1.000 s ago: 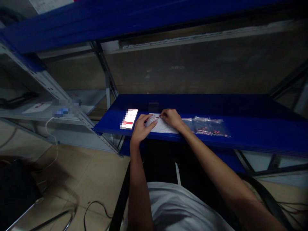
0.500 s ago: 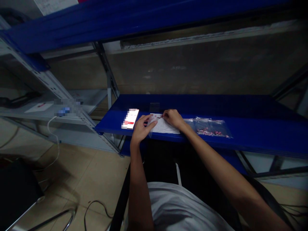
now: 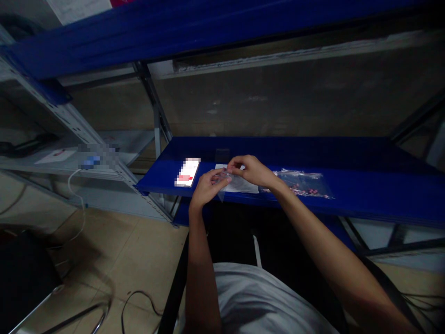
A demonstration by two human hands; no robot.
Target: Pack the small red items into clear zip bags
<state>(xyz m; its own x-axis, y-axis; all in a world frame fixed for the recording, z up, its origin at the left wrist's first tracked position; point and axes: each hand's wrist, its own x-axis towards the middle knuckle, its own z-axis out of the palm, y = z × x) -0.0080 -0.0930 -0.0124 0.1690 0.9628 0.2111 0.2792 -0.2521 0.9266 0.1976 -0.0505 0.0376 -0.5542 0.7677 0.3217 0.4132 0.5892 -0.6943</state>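
My left hand [image 3: 207, 186] is closed on a small clear plastic bag [image 3: 221, 193], whose corner hangs below the fingers. Beside it, my right hand [image 3: 247, 168] pinches at the bag's upper part; whether a small piece is between its fingertips is too small to make out. Both hands are over a white cloth or tissue [image 3: 243, 186] lying on the blue shelf [image 3: 361, 181]. To the right of the cloth lies a clear zip bag [image 3: 309, 185] with several small pinkish pieces inside.
A phone [image 3: 188, 172] with a lit screen lies left of my left hand. Behind the cloth is a small clear packet [image 3: 222, 153]. A blue beam [image 3: 208, 37] crosses above. On the left stands a grey rack [image 3: 135, 139] with a white cable [image 3: 77, 204].
My right hand has moved left from the cloth to my left hand and the clear bag. My left hand has lifted the bag slightly and its fingers have drawn together.
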